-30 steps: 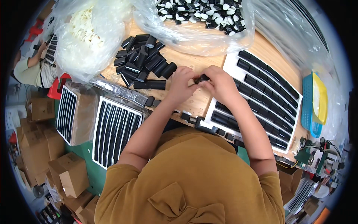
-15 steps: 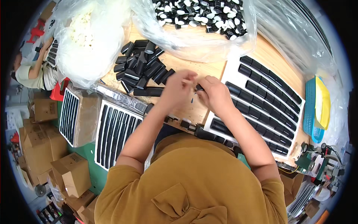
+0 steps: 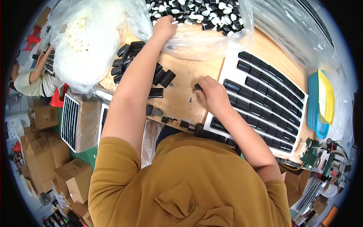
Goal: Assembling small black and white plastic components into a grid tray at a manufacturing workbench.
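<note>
My left hand [image 3: 165,28] reaches to the near edge of a pile of small oval black and white pieces [image 3: 196,15] in a clear plastic bag [image 3: 194,47]. Its fingers are curled in, and a bit of white shows at the fingertips; what they grip cannot be made out. Over the bare wood, my right hand [image 3: 213,94] pinches a small black piece [image 3: 198,87], mostly hidden by the fingers. Short black tubes [image 3: 167,78] lie heaped left of it, partly behind my left forearm. To its right is a white tray [image 3: 231,68] with rows of black tubes [image 3: 266,89].
Another clear bag [image 3: 89,49] of cream pieces stands on the left. At the right are a blue basket [image 3: 313,102] and a yellow container [image 3: 327,96]. Filled trays [image 3: 70,123] and cardboard boxes [image 3: 73,178] stand lower left. Another person [image 3: 36,77] works at far left.
My left hand has moved away from my right hand, forward and left to the pile in the bag. My right hand stays near the tray's left edge, still pinching the black piece.
</note>
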Demonstrator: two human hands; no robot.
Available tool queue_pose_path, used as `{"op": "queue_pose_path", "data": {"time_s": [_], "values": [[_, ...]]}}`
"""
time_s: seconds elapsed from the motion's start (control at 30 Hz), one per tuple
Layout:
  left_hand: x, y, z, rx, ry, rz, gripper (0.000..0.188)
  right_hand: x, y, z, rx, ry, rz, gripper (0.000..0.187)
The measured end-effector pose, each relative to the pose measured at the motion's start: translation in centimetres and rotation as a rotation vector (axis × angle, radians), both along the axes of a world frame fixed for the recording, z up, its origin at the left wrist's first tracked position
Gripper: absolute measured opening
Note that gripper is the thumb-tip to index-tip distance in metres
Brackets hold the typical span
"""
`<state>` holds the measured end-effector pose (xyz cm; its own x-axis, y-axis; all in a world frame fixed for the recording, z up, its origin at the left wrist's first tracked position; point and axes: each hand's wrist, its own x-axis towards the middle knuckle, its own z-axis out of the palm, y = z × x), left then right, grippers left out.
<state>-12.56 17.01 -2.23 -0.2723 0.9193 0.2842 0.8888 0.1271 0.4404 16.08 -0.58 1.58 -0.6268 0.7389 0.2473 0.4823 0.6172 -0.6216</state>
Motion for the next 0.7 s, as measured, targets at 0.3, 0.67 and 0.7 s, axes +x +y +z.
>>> {"op": "queue_pose_path", "data": {"time_s": [0.3, 0.67, 0.7], "values": [[3.4, -5.4, 6.7, 0.110, -0.028, 0.129, 0.051, -0.3, 0.8, -0.3, 0.011, -0.191, -0.026, 0.021], [10.5, -21.0, 2.4, 0.101, -0.435, -0.079, 0.021, 7.1, 4.3, 1.8, -0.710, 0.551, -0.283, 0.020], [11.3, -21.6, 1.4, 0.062, -0.417, -0.141, 0.021, 8.3, 5.6, 0.3, -0.575, 0.542, -0.349, 0.020]]}}
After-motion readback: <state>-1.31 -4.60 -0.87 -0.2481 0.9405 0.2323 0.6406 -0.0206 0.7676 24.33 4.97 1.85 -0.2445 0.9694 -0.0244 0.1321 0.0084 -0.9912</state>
